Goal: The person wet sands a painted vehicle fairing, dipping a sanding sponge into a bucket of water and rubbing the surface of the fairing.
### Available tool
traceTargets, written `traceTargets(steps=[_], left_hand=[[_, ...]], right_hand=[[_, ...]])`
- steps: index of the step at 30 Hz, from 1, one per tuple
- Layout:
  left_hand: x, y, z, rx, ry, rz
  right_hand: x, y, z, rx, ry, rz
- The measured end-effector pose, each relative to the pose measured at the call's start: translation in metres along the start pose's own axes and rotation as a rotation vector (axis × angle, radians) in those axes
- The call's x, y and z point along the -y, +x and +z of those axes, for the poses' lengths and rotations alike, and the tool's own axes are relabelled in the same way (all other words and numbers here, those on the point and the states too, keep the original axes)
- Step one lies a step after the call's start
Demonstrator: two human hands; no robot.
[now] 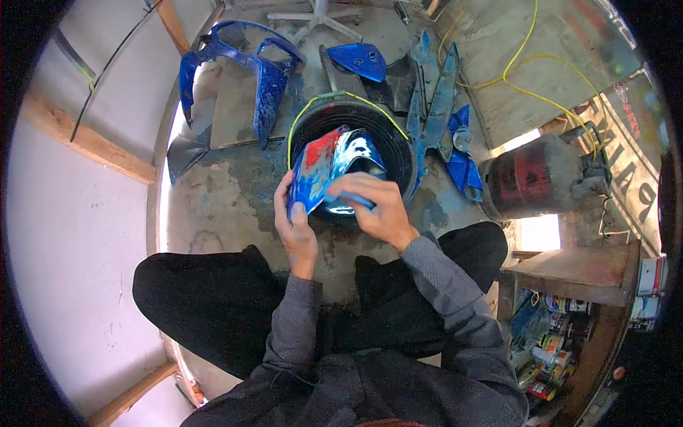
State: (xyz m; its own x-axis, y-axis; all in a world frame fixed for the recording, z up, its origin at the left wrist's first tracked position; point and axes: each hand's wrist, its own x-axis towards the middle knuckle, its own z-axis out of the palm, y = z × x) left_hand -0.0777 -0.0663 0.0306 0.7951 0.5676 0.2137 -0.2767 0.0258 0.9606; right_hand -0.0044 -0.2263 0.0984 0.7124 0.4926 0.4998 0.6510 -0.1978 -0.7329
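My left hand (294, 226) is closed on the left edge of a curved body panel (310, 173), thumb in front. Blue, red and white paint covers the panel, and it looks wet and shiny. It is held tilted over a black bucket (407, 167) with a yellow-green handle (299, 117). Across the panel's lower right part lies my right hand (380, 210), its fingers bent round a small light-blue flat piece (353, 198). Whether that piece is a sponge or an abrasive pad I cannot make out. The bucket's inside is partly hidden by the panel and my hands.
Blue vehicle body panels (265, 99) lie on the concrete floor (228, 206) beyond the bucket, with another blue panel (364, 61) and long scuffed ones (435, 107) to its right. A dark compressor tank (530, 178), a yellow hose (530, 57) and a wooden shelf (576, 267) with cans stand right.
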Motion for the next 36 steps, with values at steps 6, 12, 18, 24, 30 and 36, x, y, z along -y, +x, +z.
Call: traceTargets(steps=[6, 12, 18, 24, 30, 36], left_hand=[[-0.001, 0.0, 0.0, 0.008, -0.007, 0.006], [-0.001, 0.001, -0.002, 0.014, 0.006, 0.03], [0.002, 0.0, -0.002, 0.001, 0.001, 0.016], [-0.006, 0.0, 0.001, 0.011, 0.006, 0.003], [0.0, 0.0, -0.002, -0.001, 0.011, 0.022], [-0.003, 0.0, 0.002, 0.002, 0.056, 0.033]], right_hand=[[-0.013, 0.008, -0.005, -0.062, -0.019, 0.19], [0.009, 0.002, 0.0, 0.032, 0.113, 0.002], [-0.012, 0.001, 0.0, -0.079, -0.017, 0.202], [-0.008, 0.004, -0.005, -0.038, 0.006, 0.1], [0.004, -0.001, -0.007, 0.085, 0.074, 0.026], [-0.008, 0.003, -0.007, -0.007, -0.021, 0.125]])
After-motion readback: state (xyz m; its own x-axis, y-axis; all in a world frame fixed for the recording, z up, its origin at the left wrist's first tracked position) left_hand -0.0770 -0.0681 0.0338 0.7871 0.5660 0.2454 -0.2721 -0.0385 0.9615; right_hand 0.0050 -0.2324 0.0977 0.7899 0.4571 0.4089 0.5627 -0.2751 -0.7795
